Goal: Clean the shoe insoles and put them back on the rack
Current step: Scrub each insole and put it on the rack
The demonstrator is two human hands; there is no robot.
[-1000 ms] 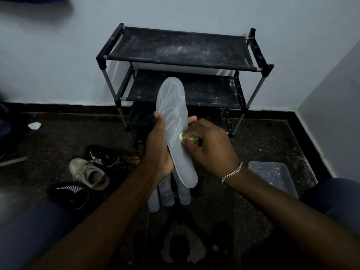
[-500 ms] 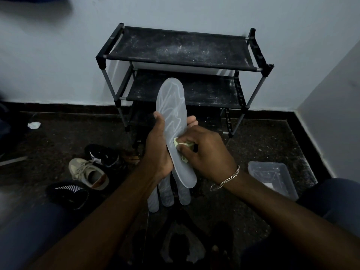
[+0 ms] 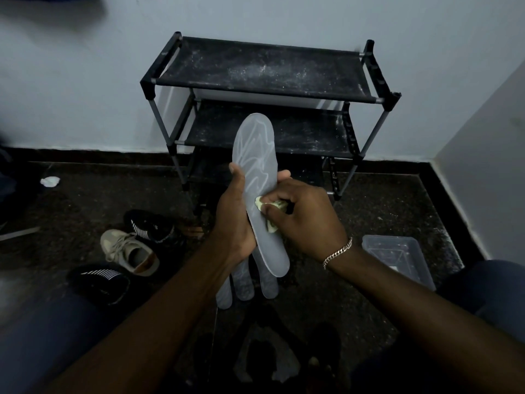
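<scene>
A grey insole (image 3: 257,155) with pale wet streaks stands upright in front of me, toe end up. My left hand (image 3: 231,220) grips its middle from the left, fingertips showing past the right edge. My right hand (image 3: 301,217) pinches a small yellow-green cloth (image 3: 267,207) and presses it on the insole's middle. Three more grey insoles (image 3: 244,285) lie on the dark floor below, partly hidden by my left hand. The black shoe rack (image 3: 264,69) stands against the wall behind, its dusty shelves bare.
Two black striped shoes (image 3: 150,226) (image 3: 99,280) and a beige sneaker (image 3: 127,250) lie on the floor at left. A clear plastic tub (image 3: 397,257) sits at right. A crumpled white scrap (image 3: 49,182) lies far left. A wall corner closes the right side.
My right hand with the cloth slid down the insole's middle and back up a little, rubbing it. My left hand holds the insole in the same place.
</scene>
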